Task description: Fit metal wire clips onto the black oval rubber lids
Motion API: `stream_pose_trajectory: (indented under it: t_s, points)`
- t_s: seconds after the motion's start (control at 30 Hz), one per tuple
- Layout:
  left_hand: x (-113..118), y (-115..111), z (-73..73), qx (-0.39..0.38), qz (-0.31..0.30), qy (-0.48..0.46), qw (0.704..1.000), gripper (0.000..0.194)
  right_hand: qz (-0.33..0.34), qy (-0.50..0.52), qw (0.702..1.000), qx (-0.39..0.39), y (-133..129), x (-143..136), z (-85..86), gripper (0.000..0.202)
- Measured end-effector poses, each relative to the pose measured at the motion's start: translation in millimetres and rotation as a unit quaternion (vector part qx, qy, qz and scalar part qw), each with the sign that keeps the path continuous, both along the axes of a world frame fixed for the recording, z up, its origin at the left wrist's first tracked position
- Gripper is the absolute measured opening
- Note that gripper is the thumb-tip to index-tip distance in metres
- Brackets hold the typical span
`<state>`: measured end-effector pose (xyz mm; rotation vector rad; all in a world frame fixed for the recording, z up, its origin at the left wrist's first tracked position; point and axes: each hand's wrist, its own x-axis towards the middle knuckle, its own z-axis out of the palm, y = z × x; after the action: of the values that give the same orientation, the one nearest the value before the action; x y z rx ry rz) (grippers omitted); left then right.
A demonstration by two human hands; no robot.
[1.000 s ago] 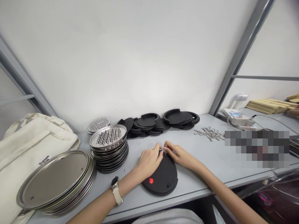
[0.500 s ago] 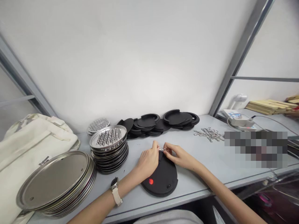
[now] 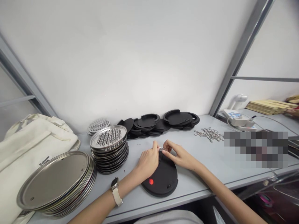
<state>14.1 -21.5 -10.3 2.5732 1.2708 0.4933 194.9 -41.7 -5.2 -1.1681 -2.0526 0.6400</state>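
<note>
A round black disc (image 3: 160,177), with a bright orange-red dot near its lower left and a small dark slot at its lower right, lies flat near the table's front edge. At its far end a thin bent metal wire clip (image 3: 162,149) shows between my fingertips. My left hand (image 3: 148,160), with a watch on the wrist, pinches the clip's left end and rests over the disc's upper left. From the other side, my right hand (image 3: 177,154) has thumb and fingers closed on the right end. Whether the clip is hooked into the disc is hidden by my fingers.
Left of me stand stacked round grater plates (image 3: 108,138), large oval metal trays (image 3: 56,180) and a cream cloth bag (image 3: 30,146). Black discs (image 3: 144,123) are heaped by the wall. A pile of wire clips (image 3: 209,134) lies to the right, near a white device (image 3: 238,118).
My right fingertips have shifted slightly left along the wire clip. The left hand and the black disc have stayed in place.
</note>
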Motion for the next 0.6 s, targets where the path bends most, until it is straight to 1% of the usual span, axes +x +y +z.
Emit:
stream_pose_trajectory:
  t_s: [0.17, 0.27, 0.43, 0.6]
  points:
    - [0.2, -1.5, 2.1, 0.010, -0.011, 0.023, 1.000, 0.019, 0.006, 0.012, 1.000, 0.006, 0.2, 0.1, 0.4, 0.020]
    - [-0.2, -2.0, 2.2, 0.019, -0.019, 0.027, 0.999, 0.019, 0.019, 0.000, 1.000, 0.023, 1.9, 1.0, 0.7, 0.016]
    - [-0.7, -1.3, 1.0, 0.021, -0.006, -0.001, 1.000, 0.016, 0.002, -0.002, 0.999, 0.045, 4.4, 2.3, -0.5, 0.020]
    - [-0.8, -0.5, -0.8, 0.014, -0.010, -0.029, 0.999, 0.014, 0.001, 0.009, 0.999, 0.036, 3.3, 1.5, -2.2, 0.019]
